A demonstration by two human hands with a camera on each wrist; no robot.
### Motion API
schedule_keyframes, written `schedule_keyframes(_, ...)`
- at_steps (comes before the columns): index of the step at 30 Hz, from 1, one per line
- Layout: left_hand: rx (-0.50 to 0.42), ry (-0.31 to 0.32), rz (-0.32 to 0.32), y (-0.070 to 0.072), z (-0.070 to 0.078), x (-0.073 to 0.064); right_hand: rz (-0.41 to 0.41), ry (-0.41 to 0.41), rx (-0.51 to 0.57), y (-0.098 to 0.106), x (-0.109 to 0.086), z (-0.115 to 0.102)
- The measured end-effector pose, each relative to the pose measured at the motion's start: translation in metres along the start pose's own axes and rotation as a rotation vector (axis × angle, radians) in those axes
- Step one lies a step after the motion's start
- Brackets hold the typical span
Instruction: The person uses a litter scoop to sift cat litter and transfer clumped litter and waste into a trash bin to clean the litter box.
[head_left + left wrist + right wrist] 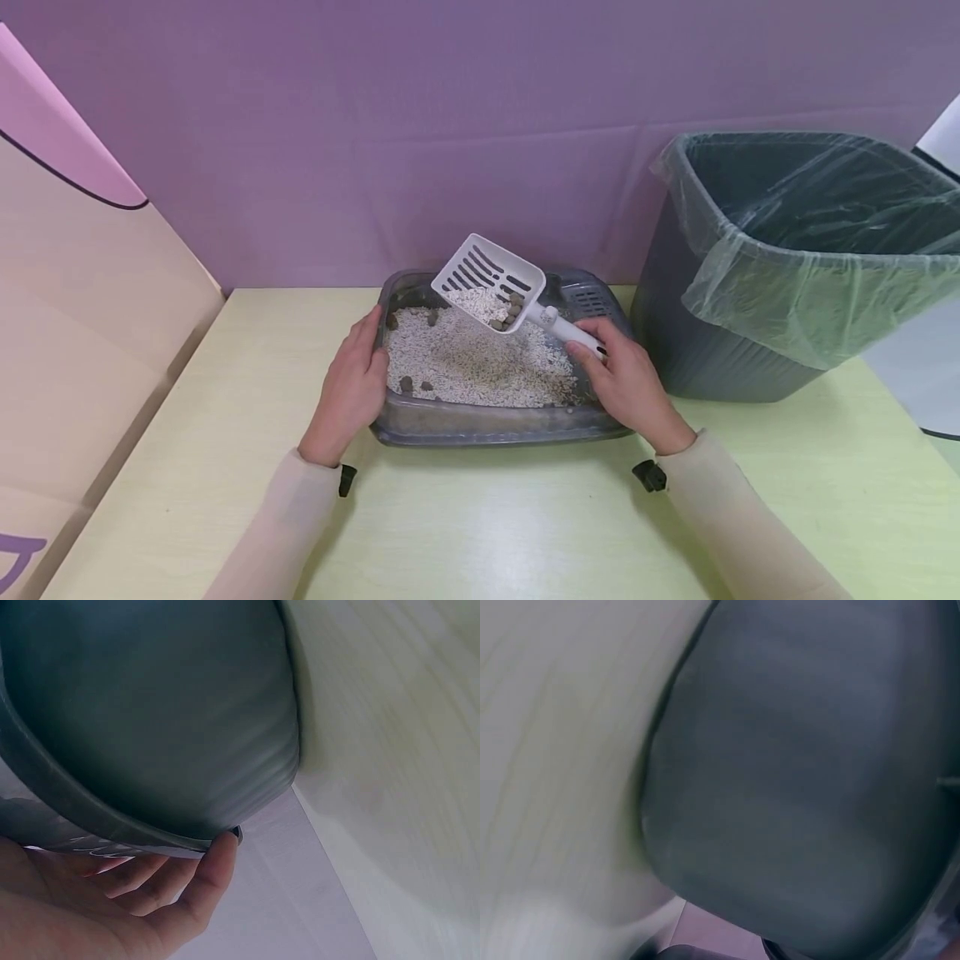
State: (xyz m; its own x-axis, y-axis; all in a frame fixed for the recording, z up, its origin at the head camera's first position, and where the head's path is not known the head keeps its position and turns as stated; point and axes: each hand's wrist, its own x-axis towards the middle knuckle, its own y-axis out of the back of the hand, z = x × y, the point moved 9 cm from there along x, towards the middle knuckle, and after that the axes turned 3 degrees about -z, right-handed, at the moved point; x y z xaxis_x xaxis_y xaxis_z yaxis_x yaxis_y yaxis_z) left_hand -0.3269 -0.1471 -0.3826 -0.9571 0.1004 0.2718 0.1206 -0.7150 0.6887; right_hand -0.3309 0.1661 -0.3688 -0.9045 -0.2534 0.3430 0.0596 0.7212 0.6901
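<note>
A grey litter box (502,429) holds pale granular litter (480,371) with several brown clumps. On its left rim rests my left hand (348,396), the thumb on the near side; in the left wrist view, that hand's (97,907) fingers hook over the rim, beside the box's outer wall (172,712). My right hand (626,379) grips the handle of a white slotted litter scoop (558,323) above the litter. Loose litter and several brown clumps (514,310) lie in the scoop. The right wrist view mostly shows the box wall (795,772); the scoop is hidden there.
Right of the litter box stands a grey trash bin (720,333) lined with a clear plastic bag (772,292). A purple backdrop (450,167) rises behind the pale wooden table (487,525). At the left is a light panel (75,292).
</note>
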Motion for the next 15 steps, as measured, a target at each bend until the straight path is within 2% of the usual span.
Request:
schedule_keyframes(4, 0.003, 0.0, -0.003, 0.0, 0.0, 0.0, -0.055, -0.018, -0.006, -0.004, 0.0, 0.002)
schedule_keyframes(10, 0.008, 0.004, -0.001, -0.001, -0.001, 0.0, -0.068, 0.037, -0.047, -0.004, 0.001, -0.003)
schedule_keyframes(15, 0.007, 0.004, 0.002, 0.0, -0.001, 0.0, -0.149, -0.028, -0.001, -0.011, 0.001, 0.0)
